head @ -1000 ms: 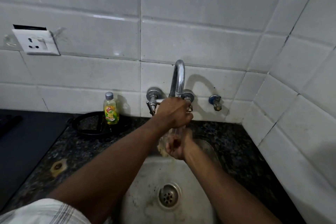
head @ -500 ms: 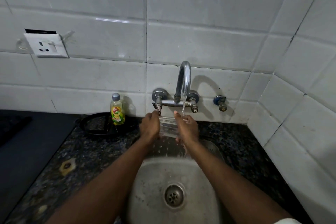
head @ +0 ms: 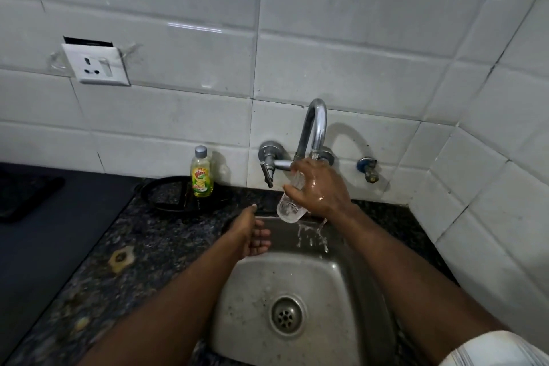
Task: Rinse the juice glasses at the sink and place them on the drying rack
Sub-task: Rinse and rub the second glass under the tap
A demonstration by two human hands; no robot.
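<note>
The right hand (head: 322, 189) is wrapped around a clear, ribbed juice glass (head: 290, 205), tilted under the curved chrome tap (head: 312, 131), and water spills off into the square steel sink (head: 341, 285). The left hand (head: 248, 233) hangs loosely spread and empty over the sink's edge. Rinsing looks underway; racking remains (no drying rack in view).
</note>
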